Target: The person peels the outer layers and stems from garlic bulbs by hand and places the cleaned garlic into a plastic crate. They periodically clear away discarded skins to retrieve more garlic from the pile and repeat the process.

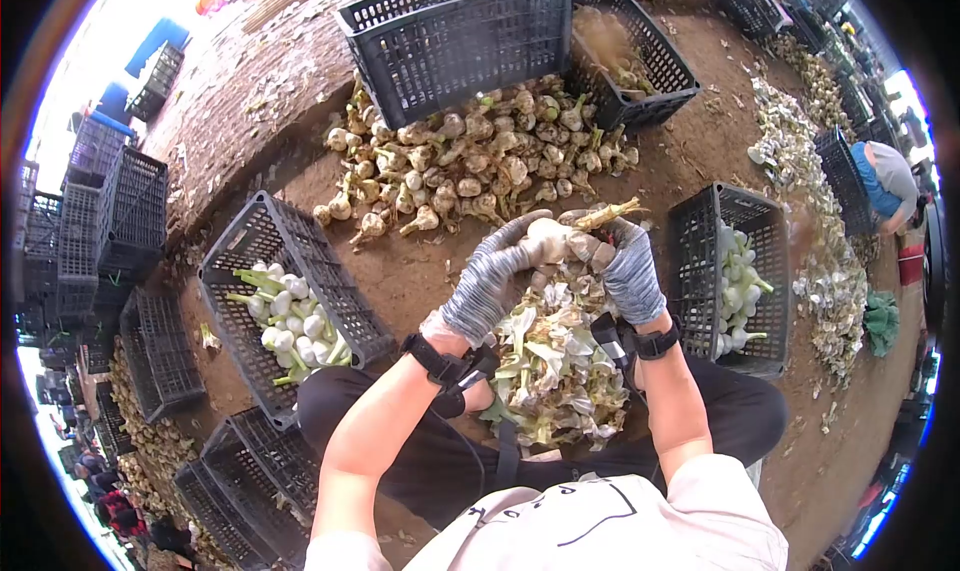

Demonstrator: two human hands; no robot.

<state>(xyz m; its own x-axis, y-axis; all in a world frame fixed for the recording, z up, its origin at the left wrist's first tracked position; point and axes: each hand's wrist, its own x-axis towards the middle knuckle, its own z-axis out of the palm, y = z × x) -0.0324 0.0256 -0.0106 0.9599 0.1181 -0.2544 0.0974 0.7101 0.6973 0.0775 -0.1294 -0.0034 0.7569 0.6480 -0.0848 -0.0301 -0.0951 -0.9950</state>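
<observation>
A pale garlic bulb (547, 243) with a dry tan stem pointing right is held up in front of me between both gloved hands. My left hand (490, 279), in a grey knit glove, has its fingers closed round the bulb's left side. From the right, my right hand (628, 269) grips the same bulb near its stem; some fingertips are hidden behind it. Below the hands, a heap of peeled garlic skins (560, 366) lies between my legs. Ahead, a pile of unpeeled garlic bulbs (470, 161) rests on the dirt floor.
A black crate (365, 316) with cleaned white garlic stands on the left, another black crate (695, 261) on the right. Large black crates (455, 56) border the pile's far side. Stacked crates (130, 211) line the far left. Another person (885, 176) bends at the far right.
</observation>
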